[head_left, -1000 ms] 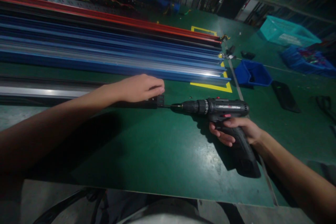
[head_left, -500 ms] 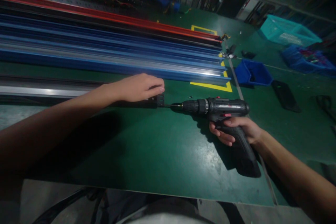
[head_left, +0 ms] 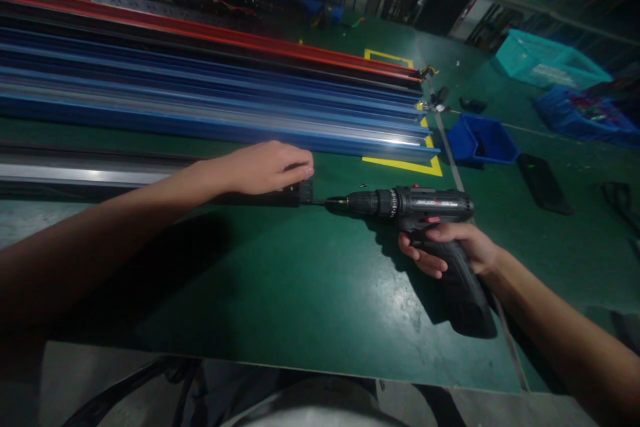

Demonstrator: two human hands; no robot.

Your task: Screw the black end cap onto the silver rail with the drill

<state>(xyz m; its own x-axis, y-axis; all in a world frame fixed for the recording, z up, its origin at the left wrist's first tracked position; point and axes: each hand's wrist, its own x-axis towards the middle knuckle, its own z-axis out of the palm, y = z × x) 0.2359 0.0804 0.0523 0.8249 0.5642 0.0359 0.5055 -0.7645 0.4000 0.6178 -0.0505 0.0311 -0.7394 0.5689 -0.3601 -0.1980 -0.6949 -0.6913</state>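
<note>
My right hand point(head_left: 450, 250) is wrapped round the handle of a black cordless drill point(head_left: 430, 203), which points left. The drill's thin bit reaches the black end piece point(head_left: 306, 192) of a long dark metal profile point(head_left: 80, 175). Over that end of the profile lies my left hand point(head_left: 270, 167), its fingers curled round the top and holding it. The fingertips sit right beside the end piece, while the far side of the grip is hidden.
Behind the profile lie several blue rails point(head_left: 225, 97) and a red rail point(head_left: 210, 30). A blue bin point(head_left: 483, 140), a dark phone-like slab point(head_left: 544, 183), a teal crate point(head_left: 553, 60) and a blue tray point(head_left: 585, 117) stand to the right on the green table point(head_left: 300, 307).
</note>
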